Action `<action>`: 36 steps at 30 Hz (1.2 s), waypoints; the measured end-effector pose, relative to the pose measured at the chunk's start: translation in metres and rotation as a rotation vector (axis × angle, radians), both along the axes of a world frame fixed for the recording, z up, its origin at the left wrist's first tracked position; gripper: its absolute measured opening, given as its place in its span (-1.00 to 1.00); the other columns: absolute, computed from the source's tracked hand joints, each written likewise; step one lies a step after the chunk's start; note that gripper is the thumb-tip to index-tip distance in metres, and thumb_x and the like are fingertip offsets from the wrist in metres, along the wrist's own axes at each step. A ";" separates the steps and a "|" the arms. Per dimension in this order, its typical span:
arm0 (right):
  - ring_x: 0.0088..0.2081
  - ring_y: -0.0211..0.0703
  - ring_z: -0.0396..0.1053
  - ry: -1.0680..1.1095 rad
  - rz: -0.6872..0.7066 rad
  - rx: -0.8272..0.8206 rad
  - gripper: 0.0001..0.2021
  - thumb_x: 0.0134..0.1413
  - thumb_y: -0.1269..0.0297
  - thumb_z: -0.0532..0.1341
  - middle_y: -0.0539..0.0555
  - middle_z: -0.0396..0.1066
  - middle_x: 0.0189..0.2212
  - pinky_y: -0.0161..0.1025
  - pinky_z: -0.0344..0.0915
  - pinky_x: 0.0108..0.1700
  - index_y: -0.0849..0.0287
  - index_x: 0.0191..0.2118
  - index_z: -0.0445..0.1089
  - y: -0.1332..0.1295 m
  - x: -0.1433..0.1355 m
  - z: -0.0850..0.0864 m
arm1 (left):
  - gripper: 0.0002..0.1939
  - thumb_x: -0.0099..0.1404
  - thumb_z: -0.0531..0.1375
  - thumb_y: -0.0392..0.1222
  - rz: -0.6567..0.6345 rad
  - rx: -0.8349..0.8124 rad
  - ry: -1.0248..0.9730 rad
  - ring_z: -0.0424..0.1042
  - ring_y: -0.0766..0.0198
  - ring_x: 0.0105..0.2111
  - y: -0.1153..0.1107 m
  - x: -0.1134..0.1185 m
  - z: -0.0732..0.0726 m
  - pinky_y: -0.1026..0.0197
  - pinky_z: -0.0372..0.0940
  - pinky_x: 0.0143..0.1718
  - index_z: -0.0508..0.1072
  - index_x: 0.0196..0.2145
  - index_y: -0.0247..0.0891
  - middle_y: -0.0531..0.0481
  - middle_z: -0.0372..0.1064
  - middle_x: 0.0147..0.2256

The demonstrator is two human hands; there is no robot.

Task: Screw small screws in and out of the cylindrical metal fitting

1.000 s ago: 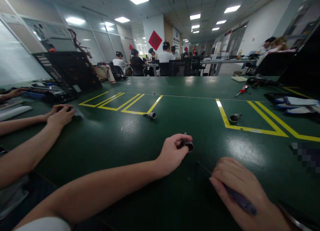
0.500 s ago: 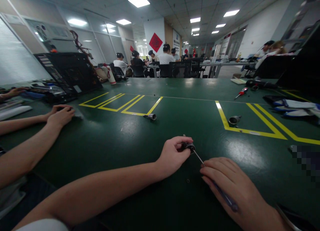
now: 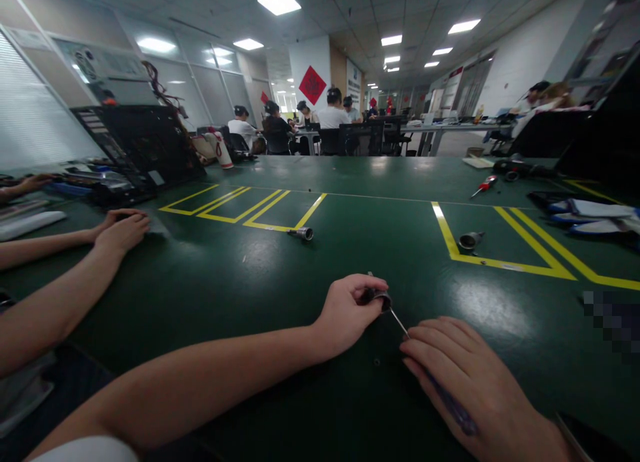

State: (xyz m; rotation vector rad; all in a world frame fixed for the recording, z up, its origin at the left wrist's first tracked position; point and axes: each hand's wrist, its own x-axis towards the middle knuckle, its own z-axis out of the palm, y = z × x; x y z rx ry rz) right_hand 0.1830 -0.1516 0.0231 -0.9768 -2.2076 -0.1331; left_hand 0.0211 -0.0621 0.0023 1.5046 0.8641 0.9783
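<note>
My left hand is closed around a small dark metal part with a round open end; fingers hide much of it. A screwdriver with a bluish-purple handle lies in the grip of my right hand. Its thin shaft slants up and left, with the tip at the part's open end; whether it touches inside cannot be made out. On the green table just below my hands is a tiny dark piece, perhaps a nut.
Similar cup-shaped metal parts lie by the yellow tape, one at centre left, another at right. A red screwdriver and blue-white gloves are farther right. A co-worker's hands rest at left.
The metal part has turned slightly in my left hand, its open end now facing more toward the right. The screwdriver and right hand have shifted only a little.
</note>
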 end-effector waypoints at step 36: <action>-0.08 -0.08 0.38 0.013 -0.099 0.051 -0.76 0.18 0.42 0.01 0.01 0.52 -0.29 0.05 -0.02 0.16 0.13 -0.24 0.43 0.000 -0.002 -0.017 | -0.76 0.02 0.19 -0.47 0.042 -0.012 -0.020 0.44 0.15 -0.13 -0.001 0.001 0.002 0.07 0.32 -0.02 0.52 -0.31 -0.37 -0.17 0.46 -0.16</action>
